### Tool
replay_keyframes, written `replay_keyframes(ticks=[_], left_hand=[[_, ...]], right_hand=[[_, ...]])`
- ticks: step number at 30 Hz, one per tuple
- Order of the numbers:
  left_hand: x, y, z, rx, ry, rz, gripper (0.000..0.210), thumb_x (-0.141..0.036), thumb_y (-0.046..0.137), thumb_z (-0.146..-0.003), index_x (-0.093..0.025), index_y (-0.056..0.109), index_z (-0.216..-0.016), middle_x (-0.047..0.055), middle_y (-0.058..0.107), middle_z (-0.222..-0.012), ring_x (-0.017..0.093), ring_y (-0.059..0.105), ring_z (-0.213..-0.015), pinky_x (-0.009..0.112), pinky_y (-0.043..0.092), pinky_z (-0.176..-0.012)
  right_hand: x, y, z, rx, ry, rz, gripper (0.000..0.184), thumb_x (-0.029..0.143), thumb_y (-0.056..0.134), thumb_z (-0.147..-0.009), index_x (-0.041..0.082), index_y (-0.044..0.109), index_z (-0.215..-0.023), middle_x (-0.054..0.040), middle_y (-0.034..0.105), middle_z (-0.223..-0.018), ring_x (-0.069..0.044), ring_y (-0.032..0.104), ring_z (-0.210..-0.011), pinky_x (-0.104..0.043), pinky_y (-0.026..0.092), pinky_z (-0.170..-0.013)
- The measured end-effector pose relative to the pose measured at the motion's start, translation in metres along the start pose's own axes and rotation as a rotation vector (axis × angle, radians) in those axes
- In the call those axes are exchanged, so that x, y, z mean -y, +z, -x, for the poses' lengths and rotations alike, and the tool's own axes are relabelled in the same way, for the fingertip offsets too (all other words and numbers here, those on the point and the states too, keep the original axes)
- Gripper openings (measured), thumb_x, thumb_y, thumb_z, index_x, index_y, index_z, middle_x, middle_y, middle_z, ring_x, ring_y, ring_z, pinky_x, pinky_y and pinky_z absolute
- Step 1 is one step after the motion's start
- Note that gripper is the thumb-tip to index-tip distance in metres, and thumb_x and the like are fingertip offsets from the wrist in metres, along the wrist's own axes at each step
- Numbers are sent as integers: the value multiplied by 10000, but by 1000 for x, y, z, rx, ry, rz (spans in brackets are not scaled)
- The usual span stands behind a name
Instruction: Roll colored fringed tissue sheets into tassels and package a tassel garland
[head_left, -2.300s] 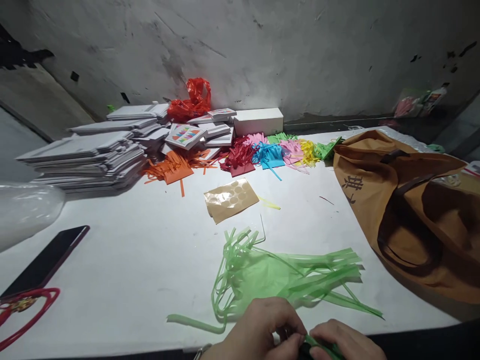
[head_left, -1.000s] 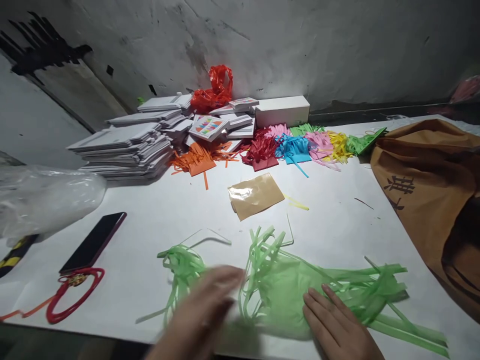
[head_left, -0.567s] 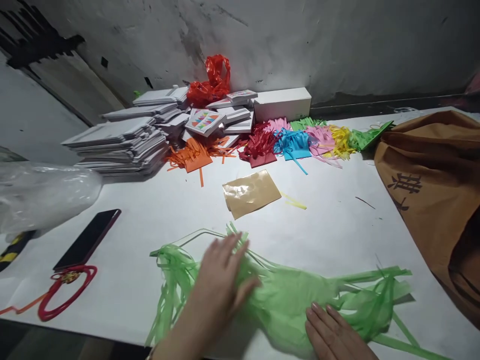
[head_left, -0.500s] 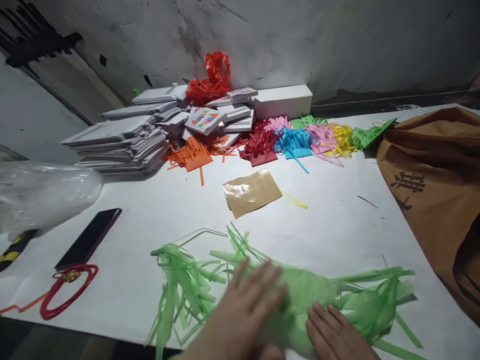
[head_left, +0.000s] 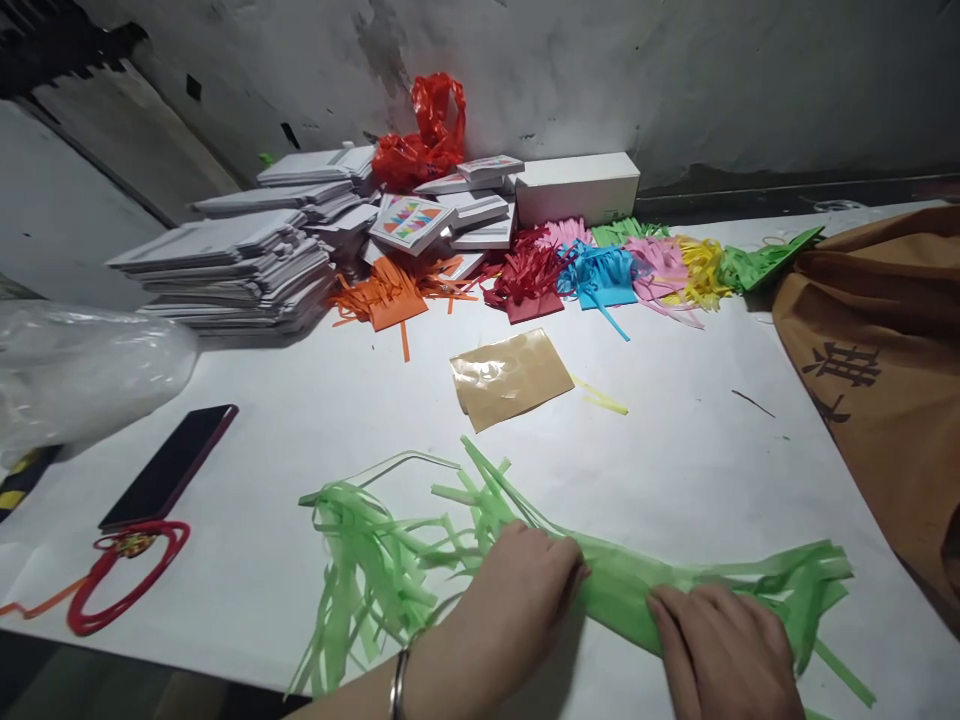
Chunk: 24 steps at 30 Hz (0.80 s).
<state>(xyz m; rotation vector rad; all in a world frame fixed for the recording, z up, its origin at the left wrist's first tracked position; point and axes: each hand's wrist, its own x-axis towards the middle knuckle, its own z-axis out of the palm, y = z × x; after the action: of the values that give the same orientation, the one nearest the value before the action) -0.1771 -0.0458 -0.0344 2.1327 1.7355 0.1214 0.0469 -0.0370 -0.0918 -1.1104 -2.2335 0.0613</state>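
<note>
A sheet of green tissue paper [head_left: 619,590] with cut fringes at both ends lies near the front of the white table. Its middle is folded into a narrow band. My left hand [head_left: 529,580], with a bracelet at the wrist, has its fingers closed over the band's left part. My right hand [head_left: 724,645] grips the lower edge farther right, thumb and fingers pressed together. Fringe strips spread out beyond my right hand, and a loose clump of green fringe [head_left: 367,560] rests to the left.
A folded brown paper piece [head_left: 514,378] lies mid-table. Behind it are coloured fringe bundles [head_left: 600,275], stacked white cards [head_left: 225,270], small boxes [head_left: 412,222] and a red plastic bag [head_left: 424,140]. At left are a phone [head_left: 169,470] and clear plastic [head_left: 90,370]; at right, a brown cloth [head_left: 885,330].
Both hands lay flat on the spread green sheet before; now their fingers are closed on it. The sheet's middle has become a narrower folded band. The view has shifted slightly.
</note>
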Motion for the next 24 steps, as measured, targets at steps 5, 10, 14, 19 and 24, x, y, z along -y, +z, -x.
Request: replay_keyframes(ticks=[5,10,14,19,24], left_hand=[[-6,-11,-26,162,-135,-142,217,-242,491,-996,-186,667,-883,88,745,-763,263,702,-659,325,418,-561],[-5,-10,-27,192,-152,-137,190,-243,503,-973,-182,667,-898,91,753,-793,266,721,-708,319,453,-579],[-4,-9,-28,185,-157,-127,194,-232,497,-971,-181,660,-880,75,739,-758,251,704,-679,326,474,-585],[-3,-12,-14,-58,5,-120,207,-128,557,-920,-186,631,-1105,108,718,-1102,304,656,-1035,507,500,-917],[-1,9,13,-312,450,-82,153,-135,592,-944,-223,624,-1064,16,715,-1029,226,598,-1061,556,180,-1197]], right_hand=[[-6,6,-16,16,3,123,96,222,570,-1014,172,645,-1044,-1,651,-703,-185,615,-663,-392,397,-754],[-2,-4,-20,-104,-4,184,127,221,625,-980,162,683,-1077,-100,739,-939,-270,667,-882,-464,427,-868],[6,1,-8,-68,-217,-47,236,158,480,-1031,171,716,-1028,-63,771,-951,-228,685,-943,-428,419,-985],[6,9,0,-82,-259,-53,281,78,446,-1007,139,720,-1005,-76,773,-942,-220,700,-923,-415,434,-999],[10,1,-3,-43,-182,-166,226,122,490,-1000,173,710,-979,-49,758,-906,-196,694,-896,-408,406,-1030]])
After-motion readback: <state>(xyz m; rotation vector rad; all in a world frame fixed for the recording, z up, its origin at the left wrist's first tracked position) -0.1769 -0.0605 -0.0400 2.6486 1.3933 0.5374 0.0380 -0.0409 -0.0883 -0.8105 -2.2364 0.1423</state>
